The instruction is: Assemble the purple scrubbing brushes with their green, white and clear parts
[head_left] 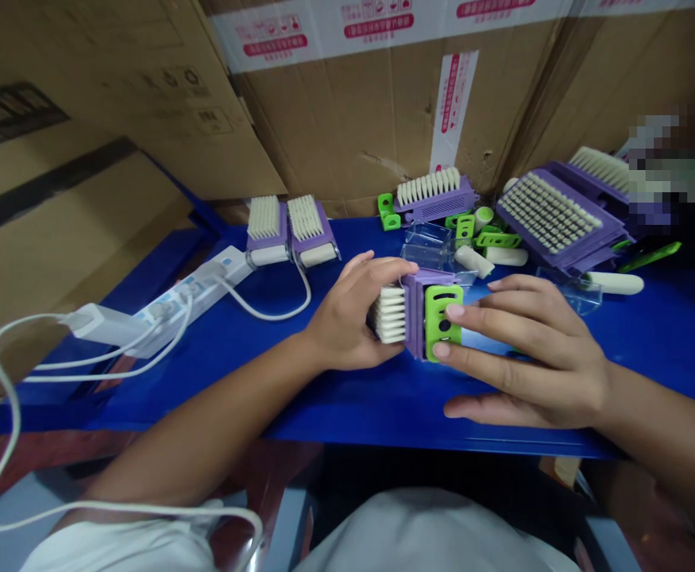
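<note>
My left hand (347, 318) is wrapped around a purple brush block (414, 311) with white bristles (390, 314), holding it on its side on the blue table (252, 373). A green plate (441, 319) with holes sits on the block's right face. My right hand (526, 349) has its fingers stretched out, and two fingertips press against that green plate.
Two purple brushes (291, 229) stand at the back beside a white power strip (174, 306) with white cables. More purple brushes (553, 214), green parts (490, 234), white rollers (505, 256) and clear plastic covers (430, 242) lie at the back right. Cardboard boxes (383, 119) wall the far side.
</note>
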{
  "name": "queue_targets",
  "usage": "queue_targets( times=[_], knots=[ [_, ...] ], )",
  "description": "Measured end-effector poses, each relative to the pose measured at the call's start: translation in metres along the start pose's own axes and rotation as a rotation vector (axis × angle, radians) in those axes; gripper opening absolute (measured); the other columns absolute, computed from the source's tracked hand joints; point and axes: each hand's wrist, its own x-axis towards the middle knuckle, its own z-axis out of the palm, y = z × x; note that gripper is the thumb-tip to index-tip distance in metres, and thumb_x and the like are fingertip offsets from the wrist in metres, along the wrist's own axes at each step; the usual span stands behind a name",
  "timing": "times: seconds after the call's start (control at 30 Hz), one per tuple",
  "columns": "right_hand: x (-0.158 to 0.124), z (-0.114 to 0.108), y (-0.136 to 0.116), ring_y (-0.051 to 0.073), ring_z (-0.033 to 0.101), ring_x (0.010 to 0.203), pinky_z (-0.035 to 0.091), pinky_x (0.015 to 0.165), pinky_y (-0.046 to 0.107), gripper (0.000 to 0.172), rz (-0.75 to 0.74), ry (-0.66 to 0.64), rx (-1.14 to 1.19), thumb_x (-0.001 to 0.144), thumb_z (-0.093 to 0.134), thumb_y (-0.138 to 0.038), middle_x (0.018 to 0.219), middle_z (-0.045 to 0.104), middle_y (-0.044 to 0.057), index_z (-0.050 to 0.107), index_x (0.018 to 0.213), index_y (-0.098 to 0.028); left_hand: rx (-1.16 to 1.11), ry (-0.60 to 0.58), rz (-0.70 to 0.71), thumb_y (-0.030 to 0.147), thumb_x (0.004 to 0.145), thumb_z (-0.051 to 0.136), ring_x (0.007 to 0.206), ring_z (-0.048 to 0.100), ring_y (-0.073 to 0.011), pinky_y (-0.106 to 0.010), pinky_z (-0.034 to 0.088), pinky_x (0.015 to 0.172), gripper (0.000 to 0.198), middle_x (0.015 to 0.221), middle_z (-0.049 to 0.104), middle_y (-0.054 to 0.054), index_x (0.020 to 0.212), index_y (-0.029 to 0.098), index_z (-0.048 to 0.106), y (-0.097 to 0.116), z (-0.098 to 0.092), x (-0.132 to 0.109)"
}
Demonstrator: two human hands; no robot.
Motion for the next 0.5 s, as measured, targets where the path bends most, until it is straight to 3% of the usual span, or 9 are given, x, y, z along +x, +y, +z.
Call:
queue_targets(
  times=[0.2,0.5],
  knots=[
    [0.0034,-0.003,0.0029,0.027,0.07,0.112,0.061,0.1,0.05,0.039,-0.025,-0.042,0.002,0.104,0.078,-0.046,0.13,0.079,0.013,0.075,0.131,-0.018,-0.022,0.009,0.009,0.045,0.088,0.079,0.126,0.079,-0.0376,-0.069,0.054,0.12,0.075,0.144,0.076,-0.014,0.152,0.026,0.045,-0.0005,0.0009,-0.0002],
    [-0.0019,-0.0007,-0.0001,0.024,0.073,0.107,0.062,0.107,0.05,0.028,-0.006,0.042,-0.004,0.102,0.08,-0.043,0.121,0.08,0.007,0.08,0.122,-0.024,-0.024,0.01,-0.018,0.038,0.088,0.077,0.129,0.078,-0.0343,-0.066,0.052,0.124,0.075,0.144,0.075,-0.01,0.155,0.032,0.043,0.001,0.001,-0.001]
  ],
)
